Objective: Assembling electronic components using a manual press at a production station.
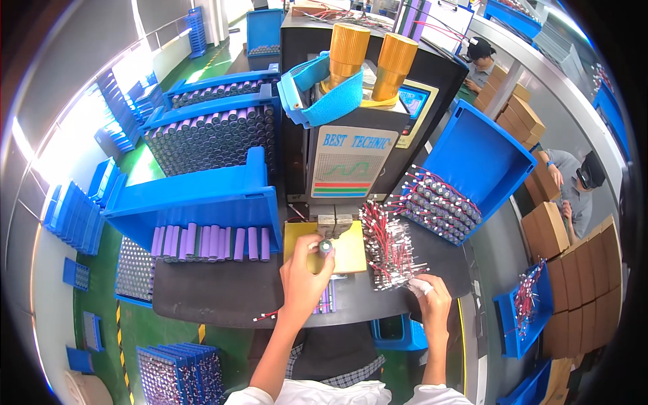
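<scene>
My left hand (307, 273) grips a cylindrical battery cell (326, 247), its round end turned up toward me. The cell sits over a yellow pad (350, 250), just below the metal electrode block (335, 224) of a spot welder (351, 162). At the near edge of a pile of red and black wire leads (391, 253) with white connectors, my right hand (432, 300) has its fingertips pinched on a lead's end. White tape or a cover wraps one of its fingers. Purple cells (327, 300) lie partly hidden beside my left wrist.
A tilted blue bin (196, 196) at left holds a row of purple cells (209, 243); more cell-filled bins stand behind it. To the right, another blue bin (466, 155) contains wired cells (442, 209). Two people sit beyond, near cardboard boxes (580, 283).
</scene>
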Action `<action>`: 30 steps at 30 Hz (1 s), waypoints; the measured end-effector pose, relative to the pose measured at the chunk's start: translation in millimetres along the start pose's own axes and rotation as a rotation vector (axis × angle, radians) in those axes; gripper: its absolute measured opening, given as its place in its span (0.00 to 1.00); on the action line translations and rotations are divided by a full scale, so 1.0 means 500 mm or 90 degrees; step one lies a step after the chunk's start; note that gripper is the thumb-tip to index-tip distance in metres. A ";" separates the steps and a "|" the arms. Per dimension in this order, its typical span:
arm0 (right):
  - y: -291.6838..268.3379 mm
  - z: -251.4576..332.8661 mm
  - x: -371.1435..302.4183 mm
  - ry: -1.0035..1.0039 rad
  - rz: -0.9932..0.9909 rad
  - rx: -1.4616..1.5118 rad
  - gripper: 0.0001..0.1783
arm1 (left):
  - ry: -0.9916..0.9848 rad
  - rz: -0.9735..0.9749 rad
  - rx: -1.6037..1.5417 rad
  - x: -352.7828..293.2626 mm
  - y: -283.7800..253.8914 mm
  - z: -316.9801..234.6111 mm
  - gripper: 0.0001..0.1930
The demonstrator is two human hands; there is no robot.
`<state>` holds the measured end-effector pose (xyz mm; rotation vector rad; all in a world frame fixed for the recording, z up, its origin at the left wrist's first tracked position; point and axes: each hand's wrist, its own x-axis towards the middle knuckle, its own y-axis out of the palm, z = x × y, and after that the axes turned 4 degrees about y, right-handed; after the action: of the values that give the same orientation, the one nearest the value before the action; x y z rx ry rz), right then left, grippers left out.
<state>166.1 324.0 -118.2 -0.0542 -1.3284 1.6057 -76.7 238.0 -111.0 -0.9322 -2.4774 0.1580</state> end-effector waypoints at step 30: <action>0.021 0.002 -0.024 0.188 -0.124 0.252 0.06 | -0.026 0.039 -0.107 0.003 0.013 0.041 0.15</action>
<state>164.4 316.3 -132.2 0.0749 -0.7529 1.5946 -83.7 245.1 -129.9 -1.0848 -2.5314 -0.0106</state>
